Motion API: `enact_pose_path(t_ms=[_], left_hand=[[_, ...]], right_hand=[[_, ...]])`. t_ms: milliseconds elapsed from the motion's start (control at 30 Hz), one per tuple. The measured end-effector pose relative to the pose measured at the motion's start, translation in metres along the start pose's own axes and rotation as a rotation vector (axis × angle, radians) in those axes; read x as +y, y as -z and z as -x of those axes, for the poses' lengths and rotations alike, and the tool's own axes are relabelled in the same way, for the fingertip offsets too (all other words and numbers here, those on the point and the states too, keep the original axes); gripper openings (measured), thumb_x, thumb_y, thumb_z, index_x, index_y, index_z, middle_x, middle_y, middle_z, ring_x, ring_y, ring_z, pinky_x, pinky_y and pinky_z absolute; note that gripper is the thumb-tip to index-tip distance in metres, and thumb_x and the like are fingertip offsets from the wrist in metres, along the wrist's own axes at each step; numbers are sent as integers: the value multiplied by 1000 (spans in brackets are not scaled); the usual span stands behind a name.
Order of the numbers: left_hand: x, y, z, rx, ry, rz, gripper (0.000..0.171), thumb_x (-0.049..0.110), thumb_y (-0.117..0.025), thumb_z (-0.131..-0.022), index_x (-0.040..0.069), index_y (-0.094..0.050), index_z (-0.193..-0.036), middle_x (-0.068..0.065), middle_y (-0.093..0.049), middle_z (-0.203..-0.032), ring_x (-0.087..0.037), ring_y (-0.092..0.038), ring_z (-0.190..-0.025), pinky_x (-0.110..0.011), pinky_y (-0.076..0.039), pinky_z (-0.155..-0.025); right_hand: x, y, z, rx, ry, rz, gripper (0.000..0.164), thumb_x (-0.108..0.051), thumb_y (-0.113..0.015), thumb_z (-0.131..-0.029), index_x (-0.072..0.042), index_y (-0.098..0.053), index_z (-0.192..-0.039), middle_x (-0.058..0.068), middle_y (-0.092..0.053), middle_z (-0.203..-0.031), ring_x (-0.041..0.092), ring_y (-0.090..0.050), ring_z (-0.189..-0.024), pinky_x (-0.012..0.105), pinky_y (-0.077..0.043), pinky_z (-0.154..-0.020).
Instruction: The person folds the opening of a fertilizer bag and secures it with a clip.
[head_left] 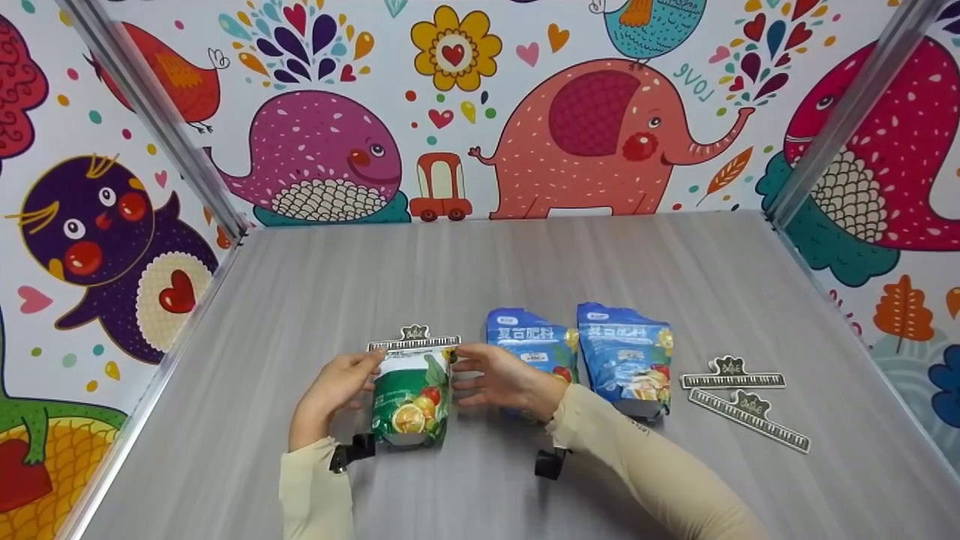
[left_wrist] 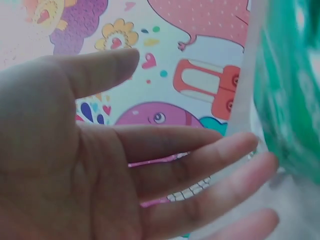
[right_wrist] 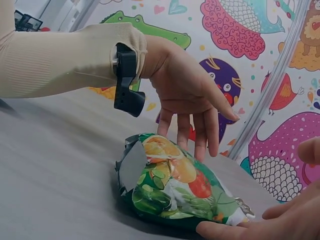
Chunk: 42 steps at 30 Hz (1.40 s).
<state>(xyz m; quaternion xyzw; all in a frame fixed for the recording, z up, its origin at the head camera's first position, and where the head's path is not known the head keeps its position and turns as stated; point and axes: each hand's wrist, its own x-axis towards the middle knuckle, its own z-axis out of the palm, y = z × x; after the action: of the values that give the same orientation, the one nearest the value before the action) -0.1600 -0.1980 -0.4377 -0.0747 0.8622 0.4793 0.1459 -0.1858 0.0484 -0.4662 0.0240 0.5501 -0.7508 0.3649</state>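
Observation:
A green bag (head_left: 412, 382) printed with fruit and vegetables lies on the table, with a piano-key clip (head_left: 416, 343) across its top edge. My left hand (head_left: 330, 390) is at the bag's left side, thumb near the top corner. In the left wrist view the fingers of that hand (left_wrist: 105, 160) are spread and straight, tips close to the green bag (left_wrist: 295, 95). At the opposite side, my right hand (head_left: 506, 379) has its fingers extended towards the bag's edge. The right wrist view shows the bag (right_wrist: 175, 182) lying between both hands.
Two blue bags (head_left: 525, 337) (head_left: 626, 352) lie side by side right of the green bag, the nearer one partly behind my right hand. Further right are two loose piano-key clips (head_left: 733, 380) (head_left: 750, 420). Patterned walls (head_left: 450, 112) and metal posts (head_left: 847, 112) bound the grey table (head_left: 495, 262).

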Motion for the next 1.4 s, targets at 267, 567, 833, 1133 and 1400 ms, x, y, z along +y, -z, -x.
enact_pose_path(t_ms=[267,567,833,1133,1400], left_hand=[[13,-11,3,22,-65,-34,55,36,-49,-105,-6,-50,-140,-20,-63,-124,-27,-63,-101,-38,-53,-68],[22,-23,3,65,-161,-25,56,32,-51,-104,-7,-45,-143,-22,-63,-119,-33,-62,-101,-44,-52,-79],[29,-34,-3,89,-232,2,56,31,-52,-104,-8,-43,-143,-26,-57,-130,-43,-52,-122,-55,-41,-100],[32,-43,-7,76,-261,-17,54,29,-52,-103,-9,-45,-141,-26,-59,-128,-44,-54,-120,-55,-43,-98],[35,-48,-12,62,-277,3,55,31,-52,-104,-10,-47,-140,-25,-60,-126,-41,-56,-117,-54,-45,-96]], right_hand=[[-6,5,10,-30,26,31,62,-28,-44,-103,5,-24,-152,30,-29,-152,50,-32,-137,59,-34,-107],[-17,14,17,-71,52,56,63,-32,-46,-103,1,-25,-153,27,-32,-153,48,-30,-139,58,-33,-108],[-32,31,30,-98,142,43,58,-27,-41,-105,-2,-24,-155,25,-30,-154,47,-28,-140,58,-34,-107],[-43,45,40,-111,230,73,60,-27,-37,-105,-1,-19,-156,26,-25,-156,47,-26,-141,57,-33,-108],[-49,58,47,-99,304,58,60,-23,-34,-105,1,-14,-156,26,-28,-152,49,-22,-141,58,-29,-110]])
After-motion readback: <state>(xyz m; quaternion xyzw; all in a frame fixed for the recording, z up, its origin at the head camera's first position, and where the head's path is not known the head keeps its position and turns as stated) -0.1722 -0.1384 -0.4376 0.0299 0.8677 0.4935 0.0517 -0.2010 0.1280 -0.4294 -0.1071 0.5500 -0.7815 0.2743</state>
